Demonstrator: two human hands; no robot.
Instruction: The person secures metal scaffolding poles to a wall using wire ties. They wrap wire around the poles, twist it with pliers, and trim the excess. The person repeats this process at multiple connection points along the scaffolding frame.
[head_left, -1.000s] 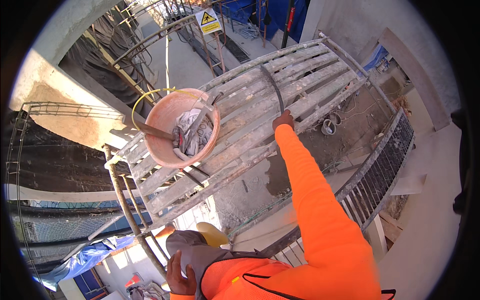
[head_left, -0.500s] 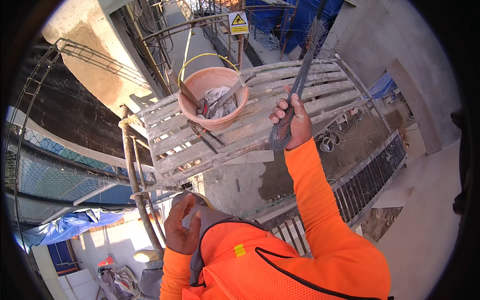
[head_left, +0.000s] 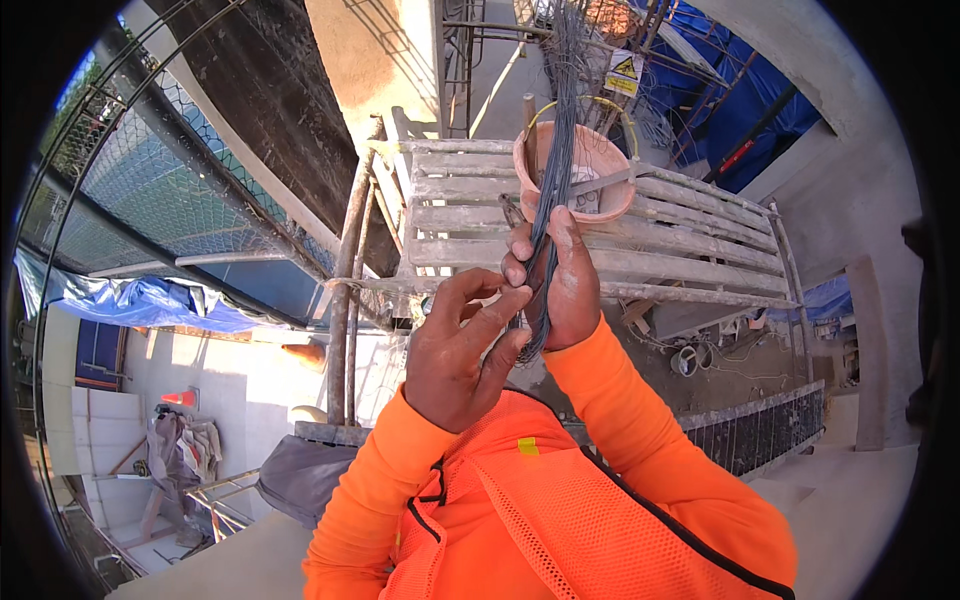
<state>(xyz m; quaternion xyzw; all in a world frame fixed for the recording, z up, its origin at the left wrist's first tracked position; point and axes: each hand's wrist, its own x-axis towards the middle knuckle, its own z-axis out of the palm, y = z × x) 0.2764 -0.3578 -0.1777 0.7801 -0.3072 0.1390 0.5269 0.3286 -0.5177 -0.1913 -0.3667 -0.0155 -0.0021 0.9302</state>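
Observation:
My right hand [head_left: 572, 285] is closed around a bundle of thin dark tie wire [head_left: 563, 140]. The long strands stand up from my grip and bend round near its lower end. My left hand [head_left: 465, 345] is at the lower part of the bundle, its fingers curled and drawn together against the wire. Whether a single strand sits between those fingertips is too small to tell. Behind the wire a pink bucket [head_left: 612, 205] with a yellow handle stands on the slatted platform [head_left: 460, 215], holding a pale bag and a flat-bladed tool [head_left: 600, 181].
Scaffold poles [head_left: 352, 290] rise at the platform's left end. A yellow warning sign [head_left: 624, 72] hangs beyond the bucket. Below on the right are a dark railing [head_left: 760, 430] and a small pail [head_left: 685, 361]. An orange cone [head_left: 180, 398] stands at lower left.
My left hand has risen from near my body to the wire bundle. My right hand has brought the bundle lower and closer in. The whole view has swung left.

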